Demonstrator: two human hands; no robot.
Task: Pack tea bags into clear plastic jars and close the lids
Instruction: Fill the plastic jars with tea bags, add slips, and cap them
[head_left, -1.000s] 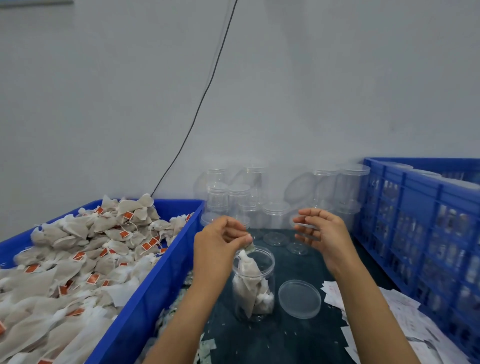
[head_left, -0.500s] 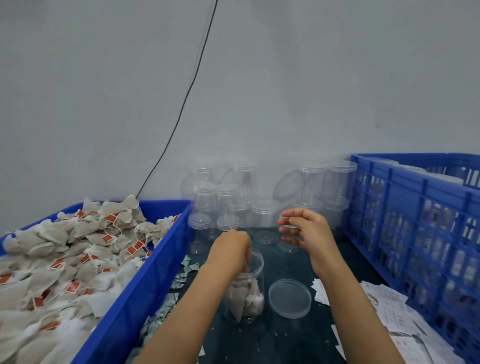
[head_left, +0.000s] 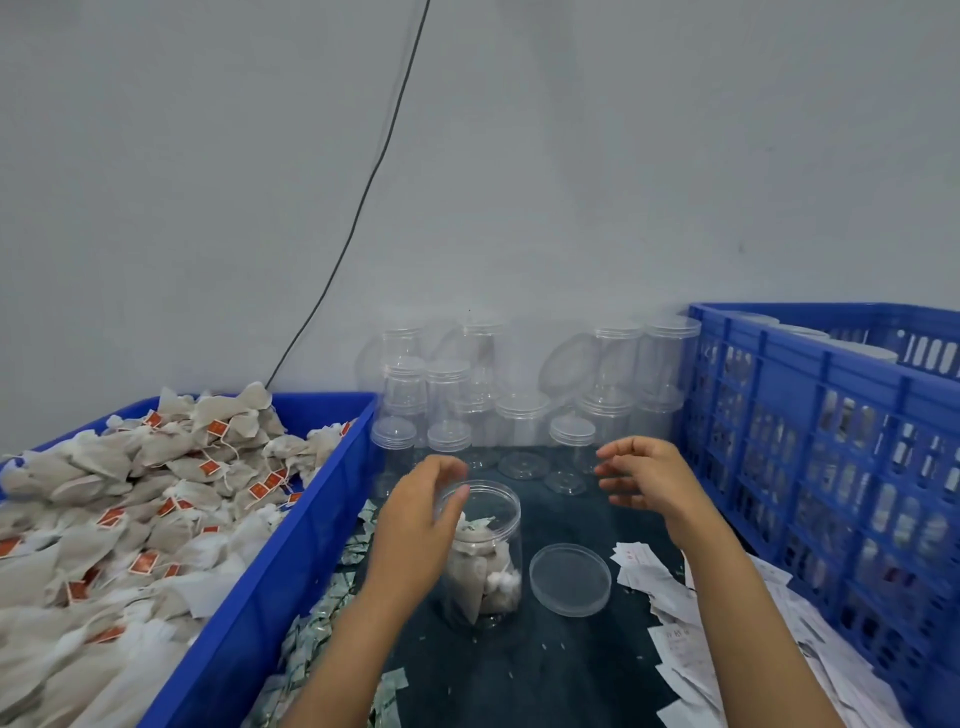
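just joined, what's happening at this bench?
A person is packing tea bags into clear jars. The open jar in front of them stands upright, partly filled, and its lid lies loose on the table beside it. The left hand is at the jar's rim, fingers relaxed; the right hand hovers open and holds nothing. A blue bin heaped with tea bags sits on the left, and empty jars are stacked at the back.

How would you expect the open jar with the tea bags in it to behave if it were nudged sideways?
The open jar is tall, thin clear plastic holding only a few tea bags, so it is probably light and apt to tip. It stands on the dark mat, which may grip its base rather than letting it slide.
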